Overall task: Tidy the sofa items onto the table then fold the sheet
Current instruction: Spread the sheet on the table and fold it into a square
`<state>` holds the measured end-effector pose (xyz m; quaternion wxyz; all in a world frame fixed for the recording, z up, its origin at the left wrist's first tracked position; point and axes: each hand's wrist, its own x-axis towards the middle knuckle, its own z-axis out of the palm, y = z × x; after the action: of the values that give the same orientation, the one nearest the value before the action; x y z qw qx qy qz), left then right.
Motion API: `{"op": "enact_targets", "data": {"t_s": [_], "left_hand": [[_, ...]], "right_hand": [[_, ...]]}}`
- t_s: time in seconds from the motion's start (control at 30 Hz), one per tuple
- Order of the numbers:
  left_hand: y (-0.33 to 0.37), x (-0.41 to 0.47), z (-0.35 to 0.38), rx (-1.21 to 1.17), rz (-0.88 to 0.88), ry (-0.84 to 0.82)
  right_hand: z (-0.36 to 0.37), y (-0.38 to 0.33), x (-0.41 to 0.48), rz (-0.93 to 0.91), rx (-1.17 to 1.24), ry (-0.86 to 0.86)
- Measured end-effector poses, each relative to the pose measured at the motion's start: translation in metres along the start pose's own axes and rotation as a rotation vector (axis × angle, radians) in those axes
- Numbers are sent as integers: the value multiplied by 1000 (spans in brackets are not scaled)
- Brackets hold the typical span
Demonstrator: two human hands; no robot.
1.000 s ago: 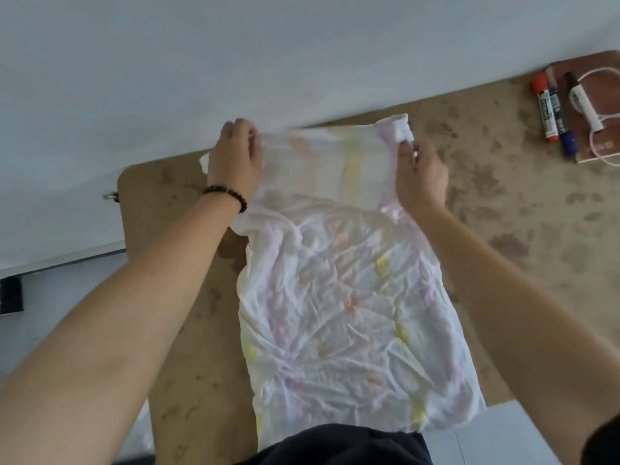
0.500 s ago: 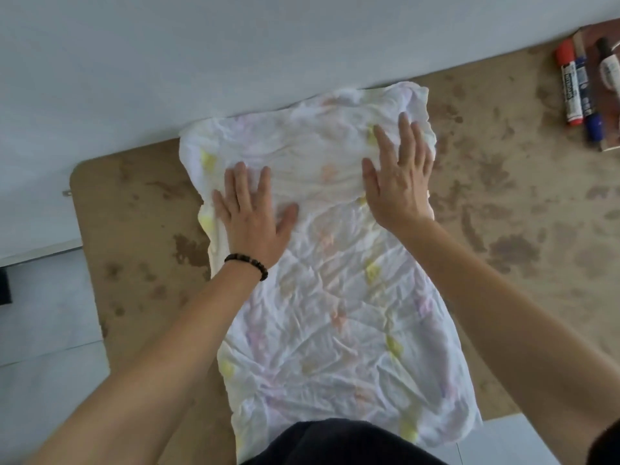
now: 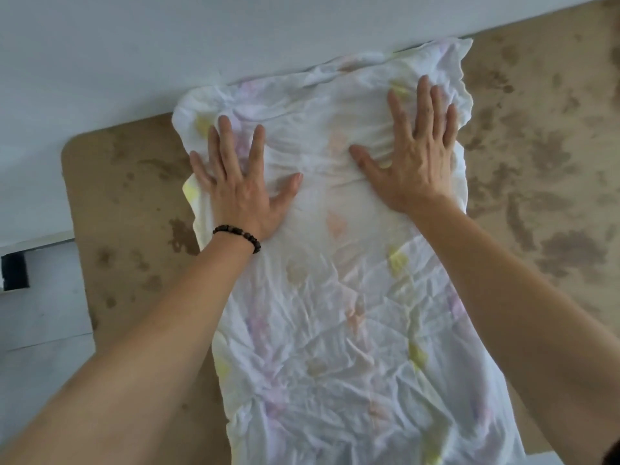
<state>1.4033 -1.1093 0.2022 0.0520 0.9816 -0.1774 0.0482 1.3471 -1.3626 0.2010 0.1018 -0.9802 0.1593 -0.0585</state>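
Hands, head view: both lie flat, palms down, on the sheet (image 3: 335, 313), holding nothing. Left hand (image 3: 241, 193): fingers straight and spread, thumb out to the right, pressing the far-left part of the cloth. Right hand (image 3: 416, 162): fingers straight and slightly fanned, thumb pointing left, pressing the far-right part. The hands are apart, and the strip of cloth between the thumbs is pulled into small ridges. Black bead bracelet (image 3: 238, 234) on the left wrist. Both forearms are bare and reach in from the near side.

Sheet: white with faint yellow, pink and orange patches, heavily wrinkled. It lies as a long narrow band running near to far across the table (image 3: 127, 196). Its far edge lies right at the wall (image 3: 167, 45); cannot tell if it touches. The far-right corner curls up a little. The near end runs out of frame at the bottom. Layered edges show on the left side, just beside the left little finger.

Table: brown, mottled with dark stains, with a rounded far-left corner and its far edge against the pale wall. Bare top shows left and right of the sheet.

Left of the table is a pale grey surface, floor or panel, cannot tell which. Small black object (image 3: 13, 271) at the left frame edge. A bit of dark fabric (image 3: 612, 454) sits in the near-right corner, beside the right arm.
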Motion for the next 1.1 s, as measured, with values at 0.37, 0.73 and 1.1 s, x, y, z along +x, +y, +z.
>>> {"op": "enact_targets", "data": {"t_s": [0.37,0.73,1.1], "left_hand": [[-14,-105,-22,-10,161,42],[-1,-144,-65,-306,359,236],[-3,-53,-68,-350,97,162]], "right_hand": [[-13,-60,-110,-242,122,123],[-48,-59,-179,-211,231,254],[-62,-41,-99,-63,284,119]]}}
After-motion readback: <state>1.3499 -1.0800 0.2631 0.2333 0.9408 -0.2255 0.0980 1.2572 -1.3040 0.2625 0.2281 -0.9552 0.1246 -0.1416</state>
